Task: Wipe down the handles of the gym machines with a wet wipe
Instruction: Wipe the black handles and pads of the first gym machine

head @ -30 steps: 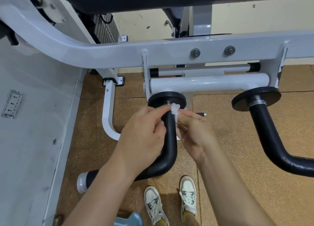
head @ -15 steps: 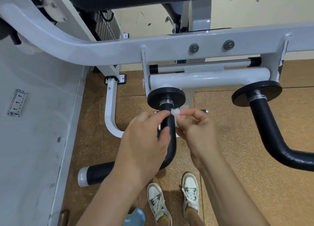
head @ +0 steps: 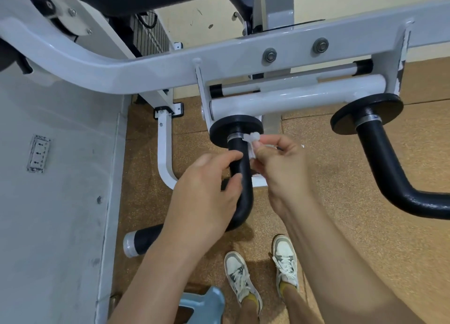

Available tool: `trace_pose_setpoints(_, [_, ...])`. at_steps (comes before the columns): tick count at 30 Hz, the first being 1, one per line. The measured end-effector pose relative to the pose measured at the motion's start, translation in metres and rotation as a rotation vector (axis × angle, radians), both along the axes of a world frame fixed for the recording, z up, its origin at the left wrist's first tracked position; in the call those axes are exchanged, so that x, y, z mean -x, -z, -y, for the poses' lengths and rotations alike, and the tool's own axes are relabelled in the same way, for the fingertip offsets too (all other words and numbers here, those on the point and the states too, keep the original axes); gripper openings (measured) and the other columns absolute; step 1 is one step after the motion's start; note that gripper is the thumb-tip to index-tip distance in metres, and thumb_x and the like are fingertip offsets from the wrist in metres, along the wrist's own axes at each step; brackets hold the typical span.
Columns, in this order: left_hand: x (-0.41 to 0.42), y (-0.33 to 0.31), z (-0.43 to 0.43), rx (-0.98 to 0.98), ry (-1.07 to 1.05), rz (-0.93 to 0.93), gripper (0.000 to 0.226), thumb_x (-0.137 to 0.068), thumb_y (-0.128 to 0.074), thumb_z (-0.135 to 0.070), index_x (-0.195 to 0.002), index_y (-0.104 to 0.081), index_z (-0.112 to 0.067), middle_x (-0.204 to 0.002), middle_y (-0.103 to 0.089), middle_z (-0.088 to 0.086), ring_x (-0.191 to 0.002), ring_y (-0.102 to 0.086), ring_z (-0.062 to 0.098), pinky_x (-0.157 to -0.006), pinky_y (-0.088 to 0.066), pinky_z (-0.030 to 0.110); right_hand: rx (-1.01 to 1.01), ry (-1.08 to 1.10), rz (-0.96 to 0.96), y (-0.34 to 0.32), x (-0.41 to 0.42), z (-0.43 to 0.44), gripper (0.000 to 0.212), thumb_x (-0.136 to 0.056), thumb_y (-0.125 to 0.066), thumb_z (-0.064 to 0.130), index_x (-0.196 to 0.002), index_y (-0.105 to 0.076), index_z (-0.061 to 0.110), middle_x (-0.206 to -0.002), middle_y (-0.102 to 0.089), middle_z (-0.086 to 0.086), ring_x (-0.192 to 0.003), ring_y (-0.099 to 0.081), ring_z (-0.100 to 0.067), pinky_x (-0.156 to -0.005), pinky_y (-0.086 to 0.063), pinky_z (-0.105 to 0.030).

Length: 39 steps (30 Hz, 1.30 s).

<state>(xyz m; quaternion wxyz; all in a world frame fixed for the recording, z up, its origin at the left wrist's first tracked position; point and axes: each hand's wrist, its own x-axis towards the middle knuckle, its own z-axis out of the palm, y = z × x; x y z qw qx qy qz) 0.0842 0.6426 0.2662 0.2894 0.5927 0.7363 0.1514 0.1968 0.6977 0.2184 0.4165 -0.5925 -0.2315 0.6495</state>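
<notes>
A black curved handle (head: 241, 167) hangs from a round black flange under the white machine frame (head: 146, 68). My right hand (head: 282, 167) pinches a small white wet wipe (head: 252, 142) against the top of that handle, just below its metal collar. My left hand (head: 207, 197) lies over the handle's bend, with its thumb and fingers curled loosely at the grip. The handle's lower end, with a silver cap (head: 130, 243), sticks out to the left below my left wrist. A second black handle (head: 387, 163) hangs to the right, untouched.
A grey wall panel (head: 60, 202) with a socket plate (head: 39, 153) fills the left side. A white floor bracket (head: 165, 158) stands behind the handle. My two shoes (head: 243, 280) stand on brown cork flooring beside a light blue object (head: 204, 304).
My right hand has drawn the wipe up the handle toward the collar and slightly right. My left hand has slid lower on the bend and its fingers have loosened.
</notes>
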Motion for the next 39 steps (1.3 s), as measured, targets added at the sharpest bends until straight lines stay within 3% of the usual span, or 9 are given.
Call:
trace_pose_setpoints(2, [0.001,-0.005,0.008,0.018,0.016,0.005,0.034,-0.088,-0.060,-0.033,-0.120,-0.056,-0.040,-0.097,-0.053,-0.024,-0.091,-0.053,-0.002,-0.073,-0.042,0.011,0.041,-0.068,-0.057,0.002,-0.001,0.010,0.013,-0.088,-0.059,-0.001,-0.084,-0.063,0.010,-0.076,-0.068,-0.014,-0.065,-0.062,-0.021,-0.067,-0.055,-0.038])
trace_pose_setpoints(5, [-0.003,-0.006,0.017,-0.031,-0.001,-0.006,0.032,-0.086,-0.062,-0.033,-0.118,-0.059,-0.038,-0.098,-0.056,-0.023,-0.090,-0.051,-0.003,-0.071,-0.042,0.011,0.072,-0.170,-0.095,0.002,-0.011,0.030,0.013,-0.088,-0.059,-0.001,-0.083,-0.063,0.010,-0.066,-0.070,-0.008,-0.060,-0.062,-0.018,-0.062,-0.052,-0.030])
trace_pose_setpoints(8, [-0.008,-0.005,0.023,-0.096,-0.015,-0.065,0.031,-0.085,-0.066,-0.030,-0.116,-0.063,-0.031,-0.098,-0.060,-0.020,-0.085,-0.050,0.001,-0.072,-0.044,0.017,0.004,-0.049,0.003,0.001,-0.006,0.025,0.017,-0.086,-0.063,0.000,-0.076,-0.066,0.014,-0.060,-0.066,-0.002,-0.057,-0.059,-0.014,-0.060,-0.050,-0.029])
trace_pose_setpoints(12, [-0.009,-0.006,0.035,-0.101,-0.006,-0.071,0.035,-0.083,-0.069,-0.025,-0.118,-0.064,-0.025,-0.111,-0.065,-0.010,-0.094,-0.056,0.013,-0.079,-0.050,0.034,-0.213,-0.145,0.347,-0.007,-0.001,0.031,0.015,-0.086,-0.065,0.008,-0.075,-0.066,0.019,-0.070,-0.070,-0.006,-0.067,-0.068,-0.022,-0.063,-0.056,-0.037])
trace_pose_setpoints(16, [-0.007,-0.011,0.042,-0.082,0.030,-0.081,0.039,-0.083,-0.069,-0.025,-0.121,-0.063,-0.028,-0.112,-0.066,-0.012,-0.100,-0.055,0.011,-0.084,-0.043,0.027,-0.178,-0.286,0.304,-0.014,-0.020,0.059,0.018,-0.086,-0.066,0.008,-0.075,-0.066,0.021,-0.070,-0.070,-0.006,-0.070,-0.066,-0.026,-0.068,-0.054,-0.043])
trace_pose_setpoints(21, [-0.005,-0.019,0.045,-0.025,0.101,-0.108,0.045,-0.082,-0.070,-0.025,-0.125,-0.059,-0.034,-0.112,-0.066,-0.015,-0.099,-0.055,0.012,-0.084,-0.044,0.029,-0.175,-0.136,0.240,-0.009,-0.005,0.031,0.021,-0.087,-0.062,0.003,-0.073,-0.064,0.020,-0.075,-0.070,-0.013,-0.065,-0.064,-0.020,-0.062,-0.053,-0.032])
trace_pose_setpoints(26, [0.004,-0.020,0.052,-0.051,0.172,-0.122,0.046,-0.079,-0.073,-0.018,-0.120,-0.062,-0.036,-0.108,-0.067,-0.019,-0.092,-0.046,0.002,-0.076,-0.038,0.017,-0.149,-0.205,0.226,-0.013,-0.014,0.080,0.019,-0.090,-0.058,0.001,-0.078,-0.059,0.017,-0.058,-0.062,-0.001,-0.053,-0.049,-0.020,-0.054,-0.041,-0.034])
trace_pose_setpoints(32, [0.024,-0.009,0.072,-0.143,0.154,-0.208,0.031,-0.079,-0.072,-0.016,-0.108,-0.070,-0.027,-0.102,-0.068,-0.016,-0.093,-0.045,0.002,-0.077,-0.033,0.006,-0.067,0.135,0.113,-0.014,0.011,0.088,0.021,-0.090,-0.058,0.001,-0.077,-0.061,0.018,-0.056,-0.066,0.004,-0.055,-0.059,-0.006,-0.066,-0.050,-0.030])
trace_pose_setpoints(39, [0.040,-0.003,0.086,-0.244,0.159,-0.257,0.030,-0.082,-0.066,-0.013,-0.111,-0.070,-0.020,-0.106,-0.068,-0.010,-0.097,-0.048,0.010,-0.078,-0.028,0.009,0.040,0.313,0.050,-0.018,0.033,0.124,0.020,-0.089,-0.056,-0.004,-0.080,-0.055,0.014,-0.044,-0.052,0.014,-0.047,-0.050,0.000,-0.066,-0.047,-0.030])
